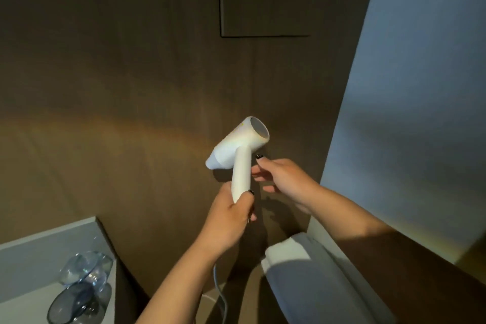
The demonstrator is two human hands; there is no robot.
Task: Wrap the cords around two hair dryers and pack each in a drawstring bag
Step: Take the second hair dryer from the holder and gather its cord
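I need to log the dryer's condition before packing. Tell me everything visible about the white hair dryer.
The white hair dryer looks like smooth matte plastic: a short barrel with an open round end facing up-right, a tapered end down-left, and a straight handle. The left hand grips the handle's base, holding it in the air. Its cord hangs below, unwrapped.

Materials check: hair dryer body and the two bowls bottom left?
Hair dryer: likely matte white plastic; smooth, even, no sharp glints. Bowls: look like clear, blue-grey tinted glass, possibly acrylic; see-through with bright specular highlights.
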